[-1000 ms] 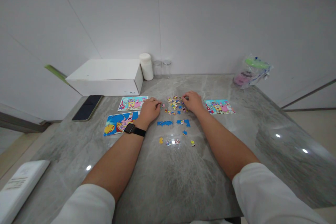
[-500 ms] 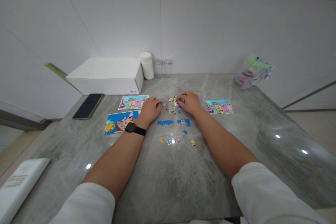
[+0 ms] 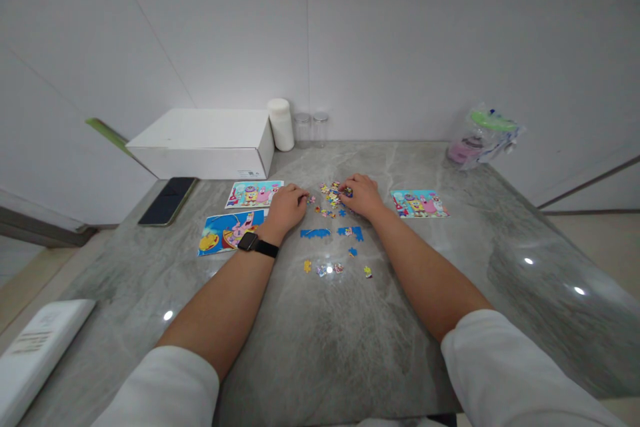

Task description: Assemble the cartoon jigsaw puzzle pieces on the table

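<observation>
My left hand (image 3: 289, 208) rests on the table with its fingers curled in, just left of a small pink jigsaw piece (image 3: 313, 199); anything inside it is hidden. My right hand (image 3: 364, 195) reaches the heap of loose jigsaw pieces (image 3: 331, 195), its fingertips closed around a jigsaw piece at the heap's right side. Nearer to me lie two joined blue strips, a left strip (image 3: 315, 233) and a right strip (image 3: 351, 233). Below them are several single pieces, among them a blue piece (image 3: 353, 252), a yellow piece (image 3: 307, 267) and a yellow-green piece (image 3: 368, 272).
Cartoon picture cards lie left, an upper card (image 3: 250, 194) and a lower card (image 3: 220, 233), and right, another card (image 3: 420, 204). Behind stand a white box (image 3: 200, 147), a white bottle (image 3: 281, 125) and two clear jars. A phone (image 3: 167, 201) lies left; a bagged tub (image 3: 475, 140) stands back right.
The right fingertips have shifted very slightly at the heap. My left hand and the laid-out pieces stay where they were.
</observation>
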Demonstrator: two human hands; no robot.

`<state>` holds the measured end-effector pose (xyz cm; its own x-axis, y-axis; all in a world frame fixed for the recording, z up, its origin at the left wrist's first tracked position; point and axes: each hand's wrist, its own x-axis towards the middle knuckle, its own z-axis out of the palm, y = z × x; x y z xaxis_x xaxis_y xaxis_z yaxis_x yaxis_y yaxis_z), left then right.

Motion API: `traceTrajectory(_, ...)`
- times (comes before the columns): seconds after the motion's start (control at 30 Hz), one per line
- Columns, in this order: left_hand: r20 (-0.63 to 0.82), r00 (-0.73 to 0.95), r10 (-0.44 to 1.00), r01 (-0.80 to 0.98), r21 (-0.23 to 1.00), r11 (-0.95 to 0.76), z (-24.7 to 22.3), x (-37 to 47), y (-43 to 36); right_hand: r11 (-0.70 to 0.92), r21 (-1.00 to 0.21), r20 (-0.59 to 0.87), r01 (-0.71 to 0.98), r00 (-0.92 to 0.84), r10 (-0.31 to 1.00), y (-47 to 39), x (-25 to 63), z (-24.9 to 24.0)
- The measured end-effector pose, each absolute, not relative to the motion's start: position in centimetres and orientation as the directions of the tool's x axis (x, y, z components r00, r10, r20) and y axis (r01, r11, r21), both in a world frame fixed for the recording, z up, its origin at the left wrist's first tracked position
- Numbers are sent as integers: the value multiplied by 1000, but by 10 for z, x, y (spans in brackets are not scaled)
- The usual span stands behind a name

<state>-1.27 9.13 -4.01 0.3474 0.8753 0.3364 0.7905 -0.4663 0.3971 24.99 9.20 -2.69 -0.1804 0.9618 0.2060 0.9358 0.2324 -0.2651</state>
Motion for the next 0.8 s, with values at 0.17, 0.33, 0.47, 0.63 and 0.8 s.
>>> traceTrajectory(0.17,340,338,878,794,398,-460,-40,-12,91,251,-275,220,928,-194,956,93,251,-29)
traceTrajectory(0.33,337,344,876,797,388,-462,-40,-12,92,276,-277,243,920,-211,947,93,250,-30)
traceTrajectory(0.47,328,346,879,806,375,-458,-40,-12,92,287,-279,239,916,-224,945,93,249,-29)
traceTrajectory(0.63,328,348,878,804,377,-460,-39,-12,92,253,-294,294,922,-165,941,96,250,-28)
traceTrajectory(0.8,327,346,879,805,377,-457,-41,-13,92,37,-291,384,956,81,920,103,268,-28)
